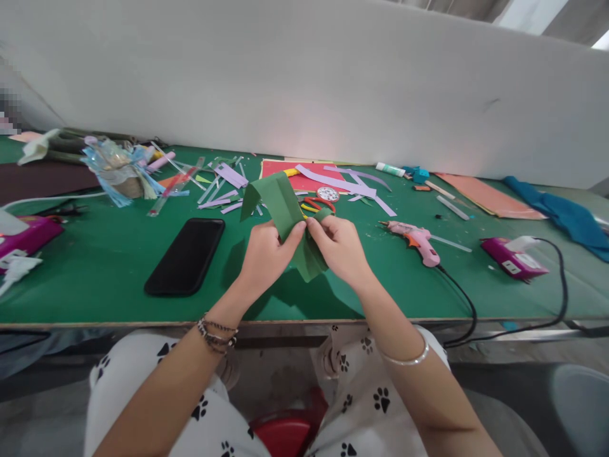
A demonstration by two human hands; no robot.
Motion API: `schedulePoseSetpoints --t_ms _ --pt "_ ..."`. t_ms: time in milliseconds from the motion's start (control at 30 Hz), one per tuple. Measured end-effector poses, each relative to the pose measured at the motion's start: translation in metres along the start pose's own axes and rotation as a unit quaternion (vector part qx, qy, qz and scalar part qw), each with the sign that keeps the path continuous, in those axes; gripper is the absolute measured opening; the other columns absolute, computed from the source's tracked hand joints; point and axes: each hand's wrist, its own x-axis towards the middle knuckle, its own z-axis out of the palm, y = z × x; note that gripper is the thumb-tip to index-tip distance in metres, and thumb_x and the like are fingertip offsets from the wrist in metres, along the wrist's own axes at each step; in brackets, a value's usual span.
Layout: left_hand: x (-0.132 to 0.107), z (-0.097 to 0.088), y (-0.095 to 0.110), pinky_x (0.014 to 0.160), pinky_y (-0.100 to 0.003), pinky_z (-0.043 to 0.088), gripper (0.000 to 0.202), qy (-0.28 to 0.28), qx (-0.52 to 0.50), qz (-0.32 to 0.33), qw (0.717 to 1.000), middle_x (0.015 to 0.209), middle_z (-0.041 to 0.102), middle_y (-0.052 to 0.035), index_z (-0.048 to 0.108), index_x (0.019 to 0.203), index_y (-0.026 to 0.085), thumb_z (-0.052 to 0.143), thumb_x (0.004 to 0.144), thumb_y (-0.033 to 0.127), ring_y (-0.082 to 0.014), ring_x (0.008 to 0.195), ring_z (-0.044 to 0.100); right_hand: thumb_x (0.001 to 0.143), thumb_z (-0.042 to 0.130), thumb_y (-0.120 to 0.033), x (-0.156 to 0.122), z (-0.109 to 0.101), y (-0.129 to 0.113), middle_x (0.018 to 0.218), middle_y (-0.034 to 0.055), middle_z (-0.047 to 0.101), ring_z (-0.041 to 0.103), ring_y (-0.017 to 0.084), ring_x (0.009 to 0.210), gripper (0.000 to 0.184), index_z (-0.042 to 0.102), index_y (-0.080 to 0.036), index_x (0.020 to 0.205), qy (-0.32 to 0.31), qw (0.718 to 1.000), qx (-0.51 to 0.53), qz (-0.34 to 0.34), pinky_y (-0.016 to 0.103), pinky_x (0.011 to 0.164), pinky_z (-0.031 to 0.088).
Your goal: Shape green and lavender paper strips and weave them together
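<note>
A creased piece of green paper (277, 200) is held up above the table between both my hands. My left hand (272, 251) pinches it from the left, its thumb near the middle of the sheet. From the right, my right hand (339, 249) grips the same paper, thumb and fingers pressed together close to the left thumb. Part of the sheet hangs below the thumbs, and a curled edge shows above the right fingers. Just behind the hands lie scissors (320, 203) with orange-red handles, partly covered by the paper.
A black phone (185, 257) lies left of my hands. To the right are a pink glue gun (416, 241) with a cable and a purple power socket (514, 257). Purple paper strips (337, 181), a red sheet (271, 170) and a glue stick (390, 169) lie towards the white partition (304, 76).
</note>
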Motion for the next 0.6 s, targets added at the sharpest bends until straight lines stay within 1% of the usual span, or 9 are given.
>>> schedulePoseSetpoints --t_ms 67,133,200,267,367,400,467,533,600 --pt "-0.0007 -0.0001 0.0002 0.041 -0.021 0.028 0.036 0.021 0.006 -0.001 1.000 0.039 0.036 0.0051 0.033 0.045 0.019 0.046 0.076 0.033 -0.0073 0.038 0.035 0.079 0.047 -0.030 0.0009 -0.0013 0.0007 0.042 -0.0068 0.026 0.025 0.005 0.042 0.041 0.026 -0.019 0.045 -0.003 1.000 0.002 0.007 0.023 0.043 0.020" --pt "-0.0008 -0.0016 0.0012 0.041 -0.021 0.029 0.037 0.040 0.009 -0.006 0.999 0.038 0.037 0.0045 0.033 0.044 0.019 0.046 0.076 0.033 -0.0078 0.038 0.036 0.081 0.046 -0.029 0.0015 -0.0029 0.0010 0.041 -0.0063 0.031 0.029 0.006 0.041 0.041 0.031 -0.018 0.044 -0.014 1.000 0.008 0.022 0.022 0.044 0.022" --pt "-0.0004 -0.0035 0.0022 0.041 -0.020 0.029 0.038 0.047 0.009 -0.010 0.999 0.038 0.038 0.0040 0.032 0.043 0.019 0.046 0.076 0.032 -0.0080 0.038 0.037 0.083 0.043 -0.029 0.0014 -0.0041 0.0007 0.040 -0.0052 0.036 0.033 0.006 0.041 0.041 0.037 -0.018 0.043 -0.024 0.999 0.021 0.038 0.022 0.045 0.025" --pt "0.0001 -0.0047 0.0025 0.041 -0.020 0.030 0.036 0.045 0.006 -0.012 0.999 0.039 0.040 0.0036 0.034 0.044 0.018 0.046 0.076 0.032 -0.0082 0.039 0.039 0.084 0.041 -0.032 0.0004 -0.0046 0.0001 0.041 -0.0046 0.038 0.034 0.006 0.042 0.042 0.039 -0.018 0.045 -0.028 0.998 0.042 0.048 0.022 0.045 0.026" --pt "0.0003 -0.0045 0.0018 0.042 -0.020 0.031 0.036 0.051 0.005 -0.016 0.999 0.040 0.041 0.0037 0.036 0.045 0.018 0.046 0.076 0.034 -0.0083 0.040 0.039 0.081 0.044 -0.041 -0.0018 -0.0044 -0.0009 0.043 -0.0060 0.032 0.030 0.006 0.042 0.041 0.035 -0.019 0.048 -0.047 0.996 0.061 0.048 0.022 0.043 0.023" --pt "0.0003 -0.0042 0.0015 0.042 -0.020 0.031 0.036 0.054 0.007 -0.020 0.998 0.039 0.041 0.0038 0.036 0.045 0.018 0.046 0.076 0.034 -0.0084 0.040 0.039 0.079 0.046 -0.042 -0.0023 -0.0044 -0.0011 0.044 -0.0065 0.029 0.028 0.006 0.042 0.041 0.033 -0.019 0.049 -0.059 0.996 0.058 0.043 0.022 0.042 0.021" --pt "0.0003 -0.0036 0.0008 0.042 -0.020 0.032 0.035 0.056 0.012 -0.029 0.998 0.039 0.042 0.0037 0.037 0.046 0.018 0.046 0.076 0.034 -0.0088 0.041 0.040 0.079 0.047 -0.039 -0.0024 -0.0044 -0.0012 0.045 -0.0072 0.024 0.024 0.005 0.043 0.040 0.028 -0.019 0.049 -0.072 0.996 0.044 0.029 0.022 0.042 0.018" --pt "0.0004 -0.0029 -0.0004 0.043 -0.020 0.033 0.035 0.039 0.007 -0.032 0.999 0.040 0.044 0.0032 0.039 0.046 0.018 0.045 0.076 0.034 -0.0094 0.041 0.043 0.080 0.045 -0.034 -0.0018 -0.0043 -0.0012 0.046 -0.0072 0.022 0.023 0.005 0.044 0.039 0.025 -0.020 0.050 -0.064 0.997 0.032 0.017 0.022 0.043 0.018" --pt "0.0004 -0.0017 -0.0022 0.044 -0.020 0.037 0.032 -0.008 -0.013 -0.025 1.000 0.041 0.049 0.0028 0.042 0.048 0.019 0.045 0.076 0.034 -0.0105 0.043 0.047 0.081 0.043 -0.030 -0.0009 -0.0039 -0.0011 0.047 -0.0069 0.021 0.023 0.005 0.044 0.039 0.023 -0.020 0.050 -0.048 0.998 0.027 0.008 0.022 0.043 0.018"
